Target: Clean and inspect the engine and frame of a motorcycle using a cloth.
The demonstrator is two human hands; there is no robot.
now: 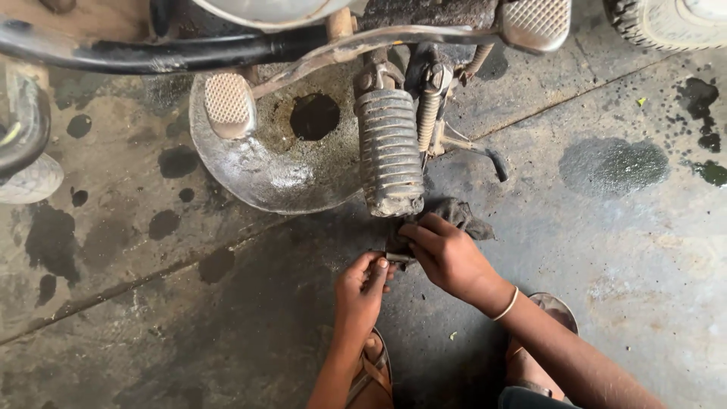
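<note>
My left hand (362, 291) pinches one end of a small dark metal part (397, 257), perhaps a bolt, just above the stained concrete floor. My right hand (447, 254) grips a dirty dark rag (460, 216) and closes it over the other end of that part. Both hands sit directly below the ribbed rubber footrest (390, 151) of a motorcycle. A thin band circles my right wrist.
A round metal drain pan (261, 170) with a small pool of dark oil sits under the engine. Brake pedal pad (229, 102), kickstand (477, 151) and a tyre (666, 23) are above. Oil stains (613, 167) spot the floor. My sandalled feet (371, 371) are below.
</note>
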